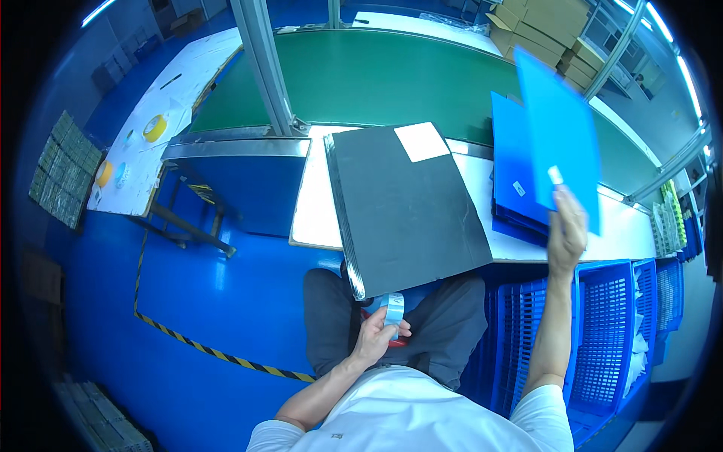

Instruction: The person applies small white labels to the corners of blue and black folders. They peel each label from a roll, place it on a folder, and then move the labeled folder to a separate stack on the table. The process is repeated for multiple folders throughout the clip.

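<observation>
My right hand (568,230) grips the lower edge of a bright blue plastic sheet (563,128), which is lifted and tilted; a small white tag shows at its fingertips. Under and to the left of it lies a stack of darker blue sheets (514,158) with a small white label on top. Close to my lap, my left hand (374,336) is closed around a light blue roll (394,307), apparently of tape or labels. In front of me a large black board (407,211) with a white square (422,142) at its far end overhangs the near edge of the white table (312,218).
Beyond the table runs a green conveyor belt (376,79) with a metal post (263,68). Blue plastic crates (602,331) stand at the right, below the table. A side table (143,113) at the left bears yellow tape rolls (154,128). Cardboard boxes (538,30) are stacked far back.
</observation>
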A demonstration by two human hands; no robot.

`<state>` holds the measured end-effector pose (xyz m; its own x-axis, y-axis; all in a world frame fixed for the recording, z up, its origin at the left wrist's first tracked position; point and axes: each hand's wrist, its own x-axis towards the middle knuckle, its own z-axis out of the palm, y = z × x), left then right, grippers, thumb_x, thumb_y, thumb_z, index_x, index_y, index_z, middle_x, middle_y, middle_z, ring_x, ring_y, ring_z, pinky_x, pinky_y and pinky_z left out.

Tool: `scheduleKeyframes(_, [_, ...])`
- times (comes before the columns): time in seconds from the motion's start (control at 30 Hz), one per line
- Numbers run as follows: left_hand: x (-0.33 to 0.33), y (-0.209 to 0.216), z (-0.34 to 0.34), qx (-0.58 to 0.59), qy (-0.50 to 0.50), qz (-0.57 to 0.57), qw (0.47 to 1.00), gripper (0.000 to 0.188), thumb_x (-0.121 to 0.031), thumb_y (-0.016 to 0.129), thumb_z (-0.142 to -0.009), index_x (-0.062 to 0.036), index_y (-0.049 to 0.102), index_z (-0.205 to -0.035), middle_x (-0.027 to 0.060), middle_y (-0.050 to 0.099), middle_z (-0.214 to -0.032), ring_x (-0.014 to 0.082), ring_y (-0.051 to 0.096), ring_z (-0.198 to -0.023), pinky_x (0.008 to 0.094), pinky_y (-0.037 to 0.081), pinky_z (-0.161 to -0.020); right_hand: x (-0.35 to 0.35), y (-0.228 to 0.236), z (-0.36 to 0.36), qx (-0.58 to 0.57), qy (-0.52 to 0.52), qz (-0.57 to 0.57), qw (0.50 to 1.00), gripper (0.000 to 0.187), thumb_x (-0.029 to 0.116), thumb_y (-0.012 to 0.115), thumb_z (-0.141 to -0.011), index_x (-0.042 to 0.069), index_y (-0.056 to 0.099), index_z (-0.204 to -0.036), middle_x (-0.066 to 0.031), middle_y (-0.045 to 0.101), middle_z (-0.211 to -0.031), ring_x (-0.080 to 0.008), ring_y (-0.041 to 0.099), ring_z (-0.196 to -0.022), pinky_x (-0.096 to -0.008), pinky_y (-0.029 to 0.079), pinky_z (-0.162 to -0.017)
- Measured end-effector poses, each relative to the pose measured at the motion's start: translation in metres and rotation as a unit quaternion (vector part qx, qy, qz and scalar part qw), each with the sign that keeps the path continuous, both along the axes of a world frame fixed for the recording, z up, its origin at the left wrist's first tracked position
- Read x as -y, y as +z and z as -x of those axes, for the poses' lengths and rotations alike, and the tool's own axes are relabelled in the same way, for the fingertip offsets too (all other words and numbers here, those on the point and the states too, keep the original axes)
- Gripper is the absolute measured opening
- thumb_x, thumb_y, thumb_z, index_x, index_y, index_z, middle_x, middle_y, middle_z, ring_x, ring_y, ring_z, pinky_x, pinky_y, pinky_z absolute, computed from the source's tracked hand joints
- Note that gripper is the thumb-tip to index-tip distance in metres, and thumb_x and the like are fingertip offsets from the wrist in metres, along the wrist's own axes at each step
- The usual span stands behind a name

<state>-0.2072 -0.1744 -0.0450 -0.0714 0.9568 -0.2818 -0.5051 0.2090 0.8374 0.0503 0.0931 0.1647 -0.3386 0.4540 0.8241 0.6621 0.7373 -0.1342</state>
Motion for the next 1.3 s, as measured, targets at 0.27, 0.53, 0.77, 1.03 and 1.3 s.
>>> scheduleKeyframes(0.27, [0.001, 0.017, 0.004, 0.006, -0.001, -0.032, 0.999, 0.035, 0.007, 0.049, -0.092, 0.0027, 0.058, -0.125, 0.0153, 0.073, -0.104, 0.0248, 0.075, -0.094, 0.0380, 0.059, -0.091, 0.067, -0.038, 0.028, -0.078, 0.132, 0.101, 0.983, 0.019, -0.002, 0.072, -0.081, -0.002, 0.074, -0.100, -0.0174, 0.076, -0.111, -0.0344, 0.073, -0.101, -0.0422, 0.058, -0.088])
scheduleKeyframes(0.53, [-0.008, 0.035, -0.006, -0.022, -0.030, -0.042, 0.998, 0.033, 0.007, 0.047, -0.095, 0.0012, 0.062, -0.124, 0.0093, 0.074, -0.099, 0.0167, 0.072, -0.092, 0.0314, 0.057, -0.087, 0.151, -0.119, 0.096, -0.010, 0.295, 0.400, 0.868, 0.034, 0.016, 0.084, -0.081, 0.003, 0.075, -0.111, -0.0118, 0.074, -0.117, -0.0292, 0.070, -0.112, -0.0401, 0.056, -0.094])
scheduleKeyframes(0.77, [-0.003, 0.020, 0.002, -0.042, -0.071, -0.065, 0.994, 0.031, 0.002, 0.050, -0.097, 0.0011, 0.063, -0.125, 0.0088, 0.073, -0.102, 0.0164, 0.070, -0.099, 0.0317, 0.056, -0.090, 0.155, -0.142, 0.091, -0.076, 0.269, 0.507, 0.815, 0.028, 0.011, 0.079, -0.086, 0.001, 0.075, -0.112, -0.0131, 0.075, -0.115, -0.0287, 0.072, -0.106, -0.0393, 0.058, -0.093])
scheduleKeyframes(1.03, [-0.006, 0.021, 0.004, -0.163, -0.036, -0.083, 0.983, 0.027, -0.016, 0.062, -0.106, 0.0006, 0.068, -0.125, 0.0105, 0.074, -0.107, 0.0137, 0.069, -0.098, 0.0299, 0.055, -0.088, 0.154, -0.142, 0.093, -0.083, 0.274, 0.520, 0.804, 0.022, 0.010, 0.077, -0.088, 0.002, 0.077, -0.109, -0.0115, 0.077, -0.110, -0.0261, 0.074, -0.102, -0.0366, 0.059, -0.090])
scheduleKeyframes(1.3, [-0.003, 0.025, 0.013, -0.140, -0.086, -0.069, 0.984, 0.025, -0.015, 0.057, -0.108, 0.0019, 0.070, -0.121, 0.0078, 0.075, -0.096, 0.0139, 0.071, -0.091, 0.0289, 0.057, -0.082, 0.155, -0.146, 0.088, -0.105, 0.264, 0.620, 0.731, 0.022, 0.016, 0.077, -0.091, 0.003, 0.079, -0.109, -0.0101, 0.078, -0.109, -0.0217, 0.075, -0.100, -0.0334, 0.059, -0.088])
